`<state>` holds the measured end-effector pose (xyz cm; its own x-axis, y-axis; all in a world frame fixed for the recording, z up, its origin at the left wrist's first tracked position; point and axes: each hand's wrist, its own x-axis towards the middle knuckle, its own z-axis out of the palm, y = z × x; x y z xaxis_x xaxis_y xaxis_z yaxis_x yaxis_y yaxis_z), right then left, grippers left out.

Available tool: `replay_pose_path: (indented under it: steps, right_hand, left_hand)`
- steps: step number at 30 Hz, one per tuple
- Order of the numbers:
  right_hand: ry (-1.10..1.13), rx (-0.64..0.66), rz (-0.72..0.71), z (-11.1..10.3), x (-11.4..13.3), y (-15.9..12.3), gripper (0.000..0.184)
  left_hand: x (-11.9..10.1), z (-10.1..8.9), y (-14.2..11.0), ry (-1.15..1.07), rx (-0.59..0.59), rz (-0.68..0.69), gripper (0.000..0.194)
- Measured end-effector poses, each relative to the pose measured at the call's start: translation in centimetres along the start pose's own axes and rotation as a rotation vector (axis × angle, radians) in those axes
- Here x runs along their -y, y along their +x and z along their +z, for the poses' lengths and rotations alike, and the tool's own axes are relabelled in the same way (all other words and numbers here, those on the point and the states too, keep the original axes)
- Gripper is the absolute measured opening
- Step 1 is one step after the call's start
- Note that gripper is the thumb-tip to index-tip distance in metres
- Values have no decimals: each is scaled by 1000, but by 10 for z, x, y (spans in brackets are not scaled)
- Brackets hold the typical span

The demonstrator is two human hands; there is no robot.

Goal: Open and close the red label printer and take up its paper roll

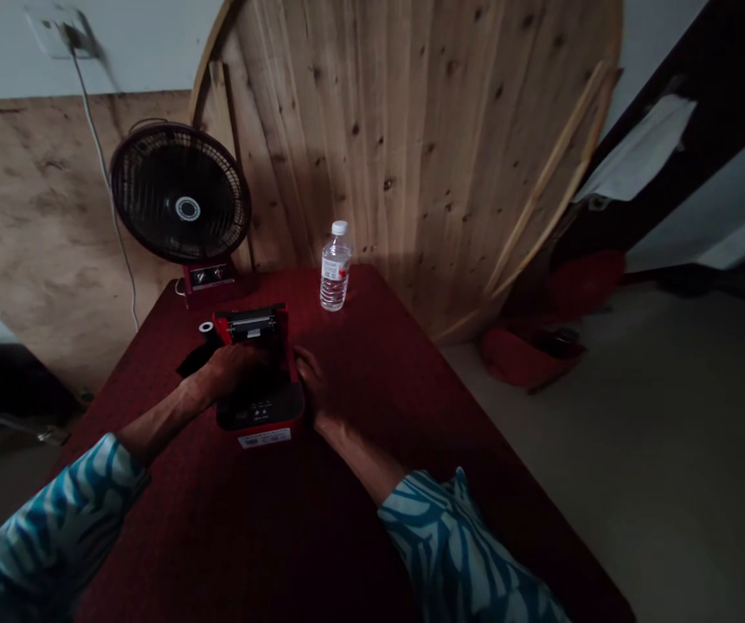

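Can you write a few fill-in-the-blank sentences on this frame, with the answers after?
1. Both hands rest on a small red and black ____ with its lid open.
2. The left hand lies on top of it; the right hand touches its ____ side.
3. The bottle has a ____ cap.
4. The fan stands at the table's far ____ corner.

Missing words: printer; right; white; left

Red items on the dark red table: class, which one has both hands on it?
The small red and black printer with its lid open. The left hand and right hand touch it; the black fan's red base stands untouched behind.
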<state>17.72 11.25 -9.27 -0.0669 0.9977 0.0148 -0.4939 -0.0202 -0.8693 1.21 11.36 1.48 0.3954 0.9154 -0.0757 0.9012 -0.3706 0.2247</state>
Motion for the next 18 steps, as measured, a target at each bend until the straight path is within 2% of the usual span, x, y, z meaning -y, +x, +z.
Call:
replay_pose_path:
  steps: [4,11,14,16,18]
  right_hand:
    - [-2,-31,5,1,0,0,42]
    - [8,11,17,-2,0,0,44]
    - [24,12,48,-1,3,-1,44]
    - [27,1,63,0,3,-1,45]
    - [14,-20,68,-1,1,0,44]
  left_hand:
    - [-2,-4,-2,41,114,28,22]
    - [-11,-4,7,11,136,39,26]
    - [-14,-14,-11,-15,53,36,30]
    - [-10,-28,-31,-122,-65,54,35]
    - [3,-46,-53,-284,-239,29,40]
